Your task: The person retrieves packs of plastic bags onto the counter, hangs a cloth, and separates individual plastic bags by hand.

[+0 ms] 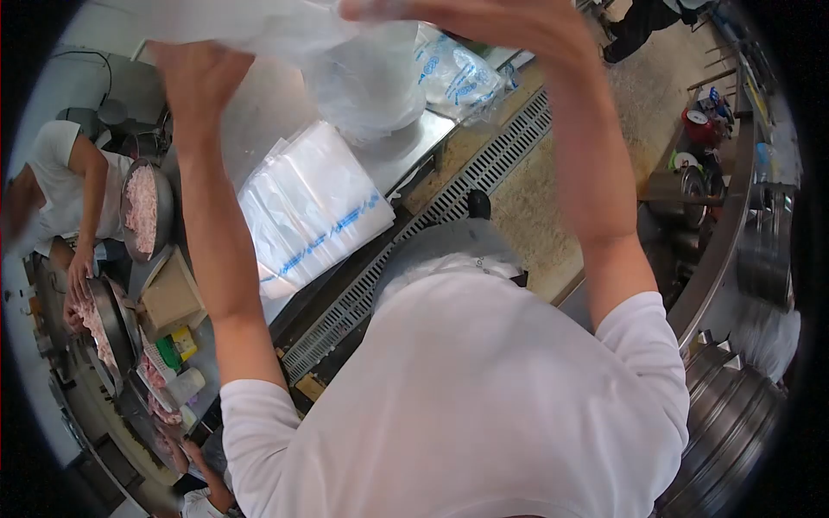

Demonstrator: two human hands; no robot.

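Note:
A translucent plastic bag is stretched between my two hands at the top edge of the view, partly cut off by the frame. My left hand is closed on its left side, the fingertips partly hidden. At the other side, my right hand pinches the plastic, slightly blurred. Below the hands, a flat stack of clear plastic bags with blue print lies on the steel table. A rounded, cloudy plastic bundle sits just beyond the stack. Beside it rests a crumpled blue-printed bag.
To the left, a co-worker handles pink meat in metal bowls. A cardboard box stands near them. A floor drain grate runs along the table. Steel pots and a large ribbed steel vessel are at right.

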